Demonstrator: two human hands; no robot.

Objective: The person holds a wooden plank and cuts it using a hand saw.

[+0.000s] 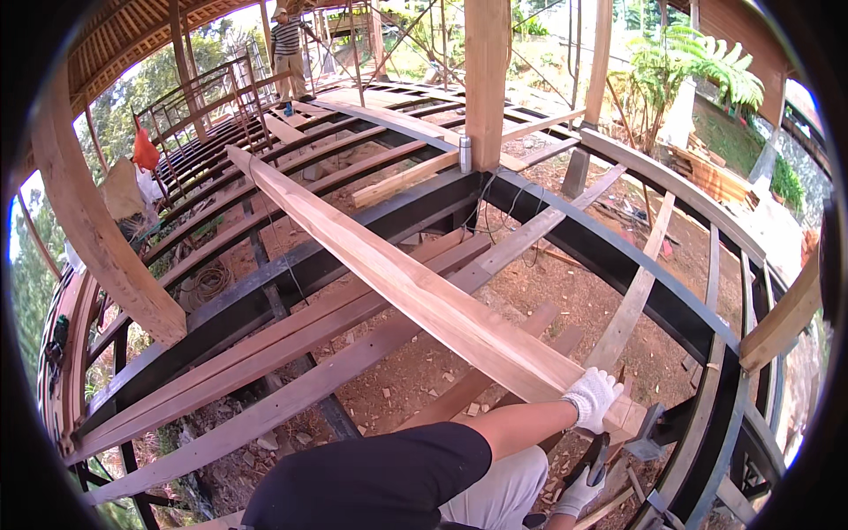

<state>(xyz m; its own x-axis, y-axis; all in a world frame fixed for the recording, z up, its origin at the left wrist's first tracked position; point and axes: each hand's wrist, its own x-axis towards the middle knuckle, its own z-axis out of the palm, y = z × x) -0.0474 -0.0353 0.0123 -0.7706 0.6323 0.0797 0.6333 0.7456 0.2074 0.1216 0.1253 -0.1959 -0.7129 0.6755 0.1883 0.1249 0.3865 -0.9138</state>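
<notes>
A long, pale wooden beam (424, 296) lies slantwise across the frame, running from the far left to its near end at the lower right. My left hand (594, 399), in a white knitted glove, grips the beam close to that end, my bare forearm reaching across in front of me. Lower down, my gloved right hand (579, 492) is closed around a dark tool (596, 455) just below the beam's end. Its working end is hidden, so I cannot make out its kind.
Dark steel beams (609, 252) and wooden joists (265, 422) form an open floor frame above dirt ground (380, 397) strewn with wood chips. A wooden post (485, 84) rises beyond the beam, beside a metal flask (465, 154). Another person (287, 53) stands at the far left.
</notes>
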